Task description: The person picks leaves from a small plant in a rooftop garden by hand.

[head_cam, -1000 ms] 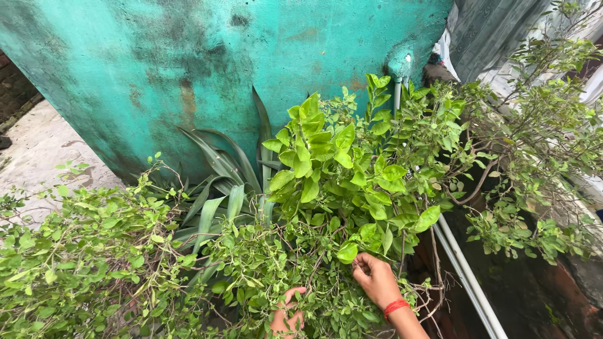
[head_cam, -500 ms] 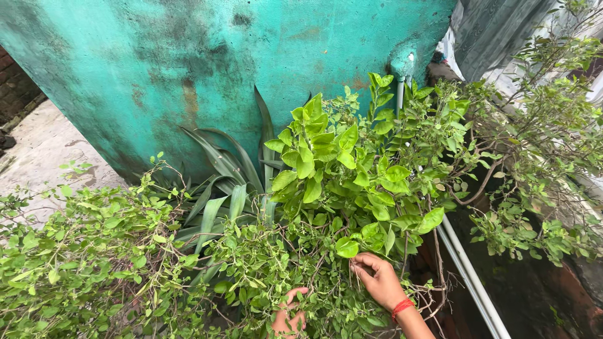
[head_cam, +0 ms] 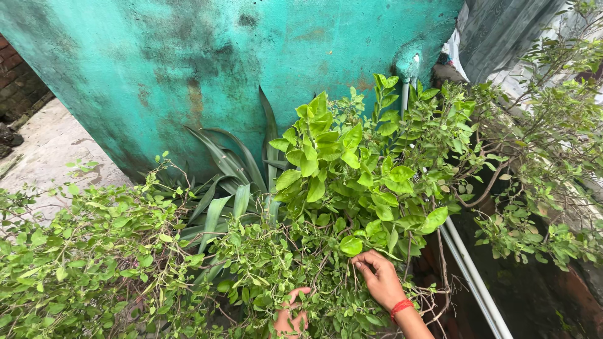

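Work among the plants looks early – no picked leaves or cut stems lie anywhere in view, and the bush [head_cam: 352, 182] stands full against the green wall [head_cam: 188, 75]. Right hand [head_cam: 379, 276] reaches up from below, wrist w/ red thread [head_cam: 398, 307], fingers [head_cam: 361, 261] curled and pinched on a thin stem just under a round leaf [head_cam: 350, 245]. Left hand [head_cam: 287, 319] sits lower, half buried in small-leaved twigs [head_cam: 264, 263] – fingers bent round them, grip can't be told for sure.
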